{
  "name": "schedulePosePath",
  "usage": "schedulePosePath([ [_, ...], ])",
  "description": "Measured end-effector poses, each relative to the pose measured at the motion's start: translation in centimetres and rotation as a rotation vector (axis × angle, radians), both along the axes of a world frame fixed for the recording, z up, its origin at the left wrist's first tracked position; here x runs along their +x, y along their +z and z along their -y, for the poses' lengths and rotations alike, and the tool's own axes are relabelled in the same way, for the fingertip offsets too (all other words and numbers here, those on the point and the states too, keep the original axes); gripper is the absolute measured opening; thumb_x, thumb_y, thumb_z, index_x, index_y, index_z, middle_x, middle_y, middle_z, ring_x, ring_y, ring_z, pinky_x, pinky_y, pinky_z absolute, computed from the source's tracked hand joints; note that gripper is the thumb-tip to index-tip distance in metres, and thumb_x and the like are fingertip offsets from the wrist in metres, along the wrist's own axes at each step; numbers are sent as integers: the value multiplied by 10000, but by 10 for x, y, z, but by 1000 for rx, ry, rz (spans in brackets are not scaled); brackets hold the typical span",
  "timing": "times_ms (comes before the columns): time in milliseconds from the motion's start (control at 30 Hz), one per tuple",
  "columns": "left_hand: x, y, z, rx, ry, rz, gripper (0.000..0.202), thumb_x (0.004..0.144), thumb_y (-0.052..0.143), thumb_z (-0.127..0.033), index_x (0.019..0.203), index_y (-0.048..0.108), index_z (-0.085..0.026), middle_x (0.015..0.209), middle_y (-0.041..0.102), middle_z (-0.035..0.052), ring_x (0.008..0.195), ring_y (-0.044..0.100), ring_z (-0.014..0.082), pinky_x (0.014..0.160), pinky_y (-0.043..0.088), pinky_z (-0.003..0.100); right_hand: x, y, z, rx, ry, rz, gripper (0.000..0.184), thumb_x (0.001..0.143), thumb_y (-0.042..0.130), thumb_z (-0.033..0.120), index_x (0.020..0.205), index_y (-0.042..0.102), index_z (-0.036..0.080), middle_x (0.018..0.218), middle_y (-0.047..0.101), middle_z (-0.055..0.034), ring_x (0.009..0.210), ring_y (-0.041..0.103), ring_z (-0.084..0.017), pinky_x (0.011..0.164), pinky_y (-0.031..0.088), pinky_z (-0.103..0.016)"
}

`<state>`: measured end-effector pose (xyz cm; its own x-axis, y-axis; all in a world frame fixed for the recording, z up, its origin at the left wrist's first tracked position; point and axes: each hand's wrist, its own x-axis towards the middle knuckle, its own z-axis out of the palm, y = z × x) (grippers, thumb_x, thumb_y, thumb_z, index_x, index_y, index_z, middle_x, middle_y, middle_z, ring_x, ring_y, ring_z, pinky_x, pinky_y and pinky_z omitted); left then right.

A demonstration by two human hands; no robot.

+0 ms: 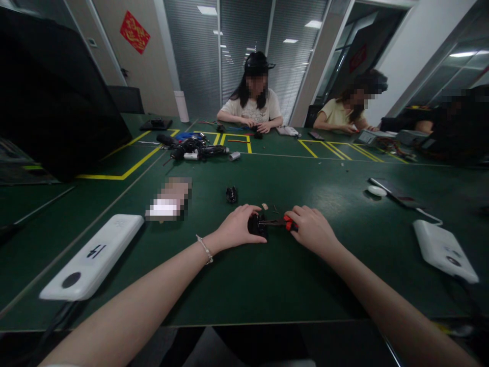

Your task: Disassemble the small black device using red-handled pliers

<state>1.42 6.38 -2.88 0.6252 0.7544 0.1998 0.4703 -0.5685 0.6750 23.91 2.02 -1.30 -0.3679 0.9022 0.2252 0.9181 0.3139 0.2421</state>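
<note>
My left hand (pixel 244 224), with a bracelet at its wrist, is closed around a small black part (pixel 256 227) low over the green table. Its thumb is at the near side and the fingers at the far side. My right hand (pixel 311 228) grips red-handled pliers (pixel 273 223), their dark jaws pointing left and reaching the black part. Whether the jaws pinch anything is too small to tell. Just beyond my hands lie a small tan scrap (pixel 265 206) and some tiny dark pieces (pixel 275 208). Farther off to the left stands another small black part (pixel 231 194).
White power banks lie at left (pixel 95 255) and right (pixel 445 250). A blurred-out phone (pixel 170 199), a bundle of black tools and cables (pixel 194 148) and a dark phone (pixel 395 192) lie farther out. A large black screen (pixel 49 92) rises at left. Several people sit across the table.
</note>
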Motion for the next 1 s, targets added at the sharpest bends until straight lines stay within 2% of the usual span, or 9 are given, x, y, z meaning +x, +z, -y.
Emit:
schedulePosePath([
  [667, -1, 1, 0, -18, -12, -7, 717, 552, 705, -480, 1154, 425, -208, 1099, 503, 86, 989, 505, 273, 821, 431, 428, -2, 2, 0, -28, -27, 7, 290, 671, 546, 188, 960, 573, 179, 898, 594, -58, 778, 502, -194, 677, 375, -324],
  [833, -1, -1, -1, 15, -16, -12, 718, 551, 699, -499, 1150, 427, -210, 1084, 506, 83, 982, 504, 270, 816, 434, 424, -2, 3, 0, 4, -15, 42, 353, 662, 571, 197, 1014, 559, 168, 939, 588, -76, 830, 491, -213, 711, 364, -341],
  [1000, -1, -5, -3, 60, -14, -18, 728, 538, 705, -511, 1137, 429, -202, 1072, 509, 76, 966, 506, 255, 829, 432, 415, -1, 4, 1, -4, -24, 43, 339, 674, 569, 204, 1011, 564, 171, 942, 586, -72, 835, 487, -216, 717, 361, -341],
])
